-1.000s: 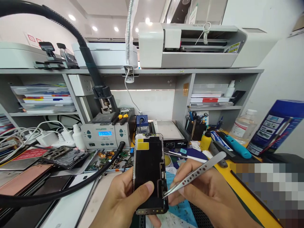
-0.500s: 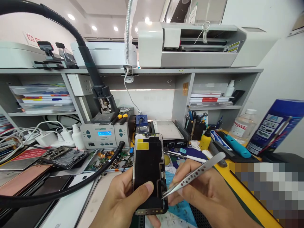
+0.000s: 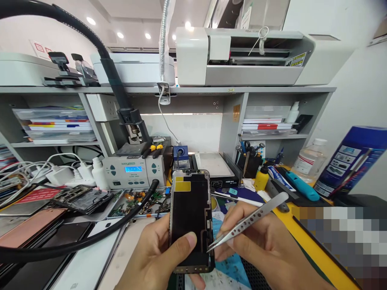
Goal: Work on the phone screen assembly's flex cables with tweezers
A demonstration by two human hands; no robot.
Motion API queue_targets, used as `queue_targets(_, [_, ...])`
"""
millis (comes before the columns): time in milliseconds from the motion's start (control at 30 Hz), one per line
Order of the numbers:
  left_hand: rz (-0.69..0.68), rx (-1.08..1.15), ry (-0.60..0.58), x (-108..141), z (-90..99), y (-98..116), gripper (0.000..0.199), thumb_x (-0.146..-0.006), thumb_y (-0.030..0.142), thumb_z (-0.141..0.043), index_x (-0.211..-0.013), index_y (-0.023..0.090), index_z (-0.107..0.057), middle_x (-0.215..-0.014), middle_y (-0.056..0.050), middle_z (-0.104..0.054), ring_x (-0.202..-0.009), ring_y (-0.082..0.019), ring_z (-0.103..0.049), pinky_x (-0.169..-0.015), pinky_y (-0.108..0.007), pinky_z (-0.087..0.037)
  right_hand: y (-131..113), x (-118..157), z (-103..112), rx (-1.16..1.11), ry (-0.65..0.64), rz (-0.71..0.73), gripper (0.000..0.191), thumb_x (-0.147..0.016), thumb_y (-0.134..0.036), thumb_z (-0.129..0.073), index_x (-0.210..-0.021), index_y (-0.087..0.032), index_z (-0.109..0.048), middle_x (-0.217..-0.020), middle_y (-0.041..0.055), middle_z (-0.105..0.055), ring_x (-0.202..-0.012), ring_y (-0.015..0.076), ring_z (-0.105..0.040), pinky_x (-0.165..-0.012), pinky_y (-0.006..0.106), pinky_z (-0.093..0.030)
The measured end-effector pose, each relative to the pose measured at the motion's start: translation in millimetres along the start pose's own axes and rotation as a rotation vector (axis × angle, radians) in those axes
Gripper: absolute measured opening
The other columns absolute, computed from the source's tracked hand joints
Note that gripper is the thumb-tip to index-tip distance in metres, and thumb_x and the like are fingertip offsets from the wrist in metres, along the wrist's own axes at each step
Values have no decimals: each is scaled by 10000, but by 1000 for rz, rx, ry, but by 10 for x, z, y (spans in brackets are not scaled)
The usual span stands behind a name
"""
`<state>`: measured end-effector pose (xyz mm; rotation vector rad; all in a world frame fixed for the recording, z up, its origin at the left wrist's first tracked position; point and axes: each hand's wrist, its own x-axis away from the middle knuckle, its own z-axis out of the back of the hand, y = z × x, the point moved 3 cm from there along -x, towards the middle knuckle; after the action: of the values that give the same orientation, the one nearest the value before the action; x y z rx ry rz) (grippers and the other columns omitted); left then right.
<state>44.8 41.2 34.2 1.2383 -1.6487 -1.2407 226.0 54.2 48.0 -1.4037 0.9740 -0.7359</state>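
Over a cluttered workbench (image 3: 123, 245), the left hand (image 3: 159, 246) grips a phone panel (image 3: 189, 213) and the right hand (image 3: 260, 237) pinches tweezers (image 3: 252, 219) at the panel's lower right edge, contact unclear. Beyond sits a grey station (image 3: 140, 181), then a white machine (image 3: 248, 75).

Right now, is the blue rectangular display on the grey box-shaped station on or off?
On: the blue rectangular display on the grey box-shaped station glows, showing pale marks.

Over the head camera I see a boxy white plastic machine (image 3: 254, 75) on a long grey shelf (image 3: 196, 90). Below, I make out a grey control box (image 3: 137, 182) with a rectangular blue display (image 3: 133, 169) and, farther right, a small yellow bottle (image 3: 261, 180).
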Motion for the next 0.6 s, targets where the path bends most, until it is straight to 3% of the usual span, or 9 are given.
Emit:
queue_targets(133, [-16, 0, 6, -11, -3, 21, 238, -866, 359, -704, -1009, 169, -718, -791, -42, -676, -644, -185, -638, -552, -331, -601, -7, -3, -1, -54, -8, 22, 221, -910, -383, -709, -880, -183, -623, -790, 31, -707, -787, 171, -702, -764, 325, -590])
queue_targets(333, [-44, -14, 13, 21, -12, 19, 335, -864, 384, -700, -1117, 164, -698, -953, -109, -710, -798, -243, -643, -553, -358, -600, -25, -10, 0, -85, -12, 37, 235, -901, -395, -720, -875, -177, -636, -790, 32, -706, -780, 166, -698, -764, 317, -584])
queue_targets(600, [-53, -33, 32, 26, -14, 18, 326, -857, 394, -710, -1089, 166, -710, -971, -113, -733, -790, -235, -659, -566, -351, -601, -46, 15, -3, -74, -18, 49, 183, -916, -364, -709, -884, -194, -651, -806, 27, -700, -796, 159, -677, -763, 284, -545])
